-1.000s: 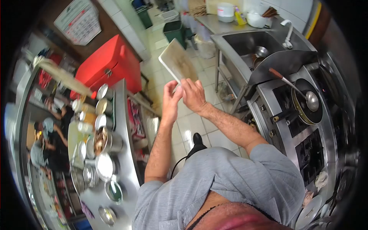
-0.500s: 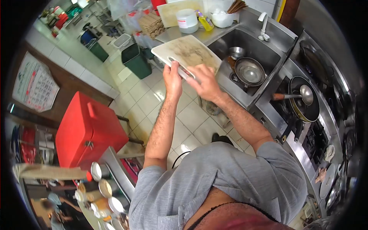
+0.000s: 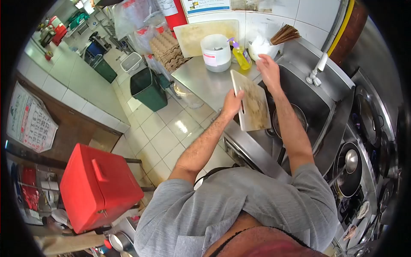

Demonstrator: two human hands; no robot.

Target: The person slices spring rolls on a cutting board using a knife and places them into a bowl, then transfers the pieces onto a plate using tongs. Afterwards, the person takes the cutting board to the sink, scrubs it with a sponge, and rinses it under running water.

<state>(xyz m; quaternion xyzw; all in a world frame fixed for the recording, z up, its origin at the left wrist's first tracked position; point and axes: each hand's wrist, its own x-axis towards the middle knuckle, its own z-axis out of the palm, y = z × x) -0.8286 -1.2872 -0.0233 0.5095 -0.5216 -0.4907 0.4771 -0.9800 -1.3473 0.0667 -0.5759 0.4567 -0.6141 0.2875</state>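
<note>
My left hand (image 3: 232,103) grips a worn white cutting board (image 3: 254,105) by the handle slot at its edge, with the thumb over the slot. The board is tilted up over the front edge of the sink, its stained face turned right. Raised beyond the board, my right hand (image 3: 269,70) holds nothing I can see; its fingers are apart and slightly bent. They are close to a white bowl (image 3: 257,50) with white contents and a stick brush (image 3: 286,35). Beside them stands a yellow pump bottle (image 3: 242,58).
A metal sink (image 3: 317,92) holds a pan (image 3: 299,113), partly hidden by my right arm. The faucet (image 3: 317,73) is at its back right. A white tub (image 3: 216,53) stands on the counter. A red cooler (image 3: 100,184) and a green bin (image 3: 147,90) are left.
My right hand has left the cutting board and reached up toward the white bowl. My left hand has moved right with the board, now tilted more upright. The view has shifted too.
</note>
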